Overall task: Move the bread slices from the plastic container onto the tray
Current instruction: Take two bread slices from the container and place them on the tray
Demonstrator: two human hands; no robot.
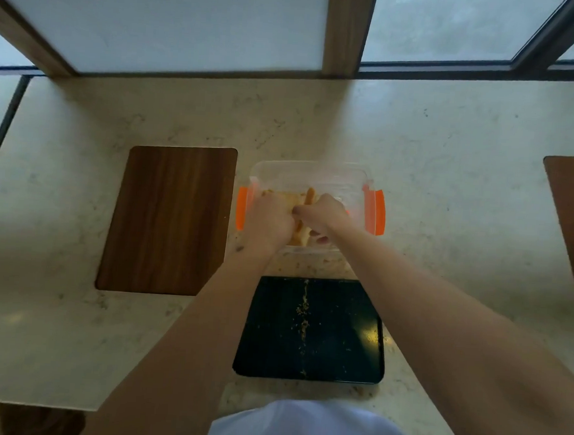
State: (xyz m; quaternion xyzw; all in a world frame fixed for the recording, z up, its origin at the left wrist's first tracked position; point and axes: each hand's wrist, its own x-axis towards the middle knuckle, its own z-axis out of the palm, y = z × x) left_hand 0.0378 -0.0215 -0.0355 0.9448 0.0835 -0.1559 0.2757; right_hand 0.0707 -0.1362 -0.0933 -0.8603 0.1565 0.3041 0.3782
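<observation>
Both hands, my left hand [272,221] and right hand [319,214], curl around bread slices [299,233] inside the plastic container [310,173], fingers closed to lift them together; the dark tray [339,321] waits crumb-strewn just nearer me, ready to receive.

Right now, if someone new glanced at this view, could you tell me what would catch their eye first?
Most likely both hands, left hand and right hand, reaching together into the clear plastic container with bright orange clips at the counter's centre, closing on the bread slices inside. Next, the dark tray just in front of it, bare except for a line of crumbs. A wooden board lies to the left.
</observation>
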